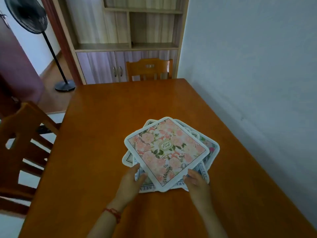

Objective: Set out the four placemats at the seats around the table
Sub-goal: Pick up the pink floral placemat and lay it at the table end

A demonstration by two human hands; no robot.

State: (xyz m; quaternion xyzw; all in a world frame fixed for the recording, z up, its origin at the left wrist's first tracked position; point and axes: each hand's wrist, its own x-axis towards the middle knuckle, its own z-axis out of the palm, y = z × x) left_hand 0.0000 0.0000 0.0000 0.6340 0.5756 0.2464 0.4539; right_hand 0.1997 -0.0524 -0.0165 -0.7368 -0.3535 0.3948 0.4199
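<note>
Orange-brown wooden desk (106, 127) fills the frame centre. A loose stack of white-bordered printed placemats (210, 152), pink floral placemat (167, 152) uppermost, lies lower centre. Left hand (132, 182) and right hand (197, 182) each pinch that stack's near edges.

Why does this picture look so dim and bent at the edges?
Head view: the room is dim, soft daylight sheens the table; the wide lens bows the shelf unit and chair; the top placemat is fairly sharp; both hands look slightly soft.
</note>
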